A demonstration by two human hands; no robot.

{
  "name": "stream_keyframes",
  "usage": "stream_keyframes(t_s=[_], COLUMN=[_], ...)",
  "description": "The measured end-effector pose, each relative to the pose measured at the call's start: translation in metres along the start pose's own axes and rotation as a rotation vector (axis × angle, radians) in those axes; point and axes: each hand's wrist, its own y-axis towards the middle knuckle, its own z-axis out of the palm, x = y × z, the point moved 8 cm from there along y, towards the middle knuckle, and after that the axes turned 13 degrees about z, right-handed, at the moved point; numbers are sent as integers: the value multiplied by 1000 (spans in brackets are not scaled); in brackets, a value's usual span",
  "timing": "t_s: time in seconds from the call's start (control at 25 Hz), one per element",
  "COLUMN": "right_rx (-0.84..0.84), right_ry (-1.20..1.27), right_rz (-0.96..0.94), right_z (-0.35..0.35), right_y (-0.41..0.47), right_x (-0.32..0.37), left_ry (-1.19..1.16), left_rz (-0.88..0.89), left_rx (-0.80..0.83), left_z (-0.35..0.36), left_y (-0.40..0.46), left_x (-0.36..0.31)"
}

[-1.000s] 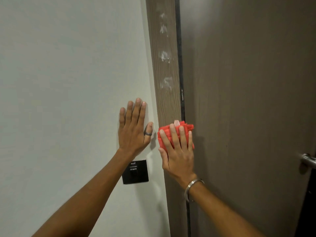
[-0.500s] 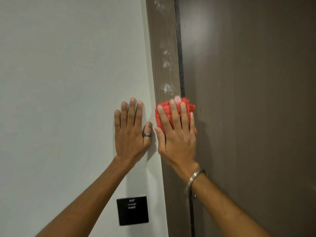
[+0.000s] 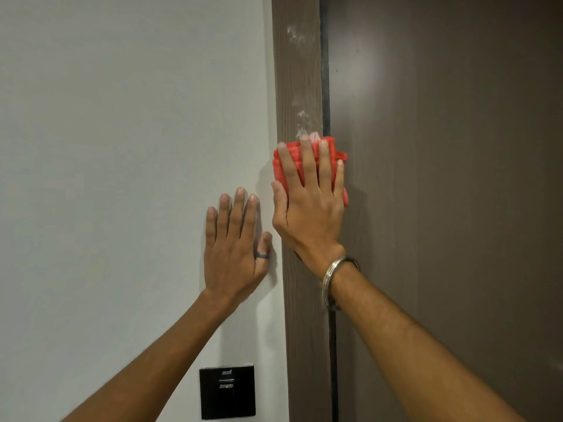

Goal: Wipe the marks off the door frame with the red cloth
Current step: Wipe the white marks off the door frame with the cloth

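Observation:
A brown wood-grain door frame (image 3: 300, 330) runs vertically through the middle of the view. White smudged marks (image 3: 300, 117) show on it just above the cloth, with more marks (image 3: 293, 33) near the top. My right hand (image 3: 309, 214) lies flat with fingers spread, pressing the folded red cloth (image 3: 281, 170) against the frame. The cloth's top edge touches the lowest mark. My left hand (image 3: 236, 254) rests flat and open on the white wall (image 3: 122, 147) beside the frame, a ring on its thumb.
The dark brown door (image 3: 441, 178) fills the right side, separated from the frame by a narrow dark gap (image 3: 326, 71). A black square wall plate (image 3: 227, 391) sits on the wall low down, below my left forearm.
My right hand has slid the red cloth up the frame, covering the lower marks. The view has tilted upward, and the left hand has stayed flat on the wall.

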Motion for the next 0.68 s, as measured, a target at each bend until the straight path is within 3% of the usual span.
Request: stream_keyframes(t_s=[0.28, 0.44, 0.56, 0.68], right_rx=[121, 70, 72, 62], right_ry=[-52, -23, -12, -25], right_rz=[-24, -127, -97, -17], right_z=[0, -4, -5, 0], right_y=[-111, -16, 68, 63], right_x=[-27, -2, 15, 12], left_ry=[-36, -42, -44, -58], left_rz=[11, 30, 4, -7], left_rx=[18, 15, 0, -6], left_z=[-6, -12, -15, -18], left_y=[5, 43, 84, 111], left_x=[3, 16, 28, 38])
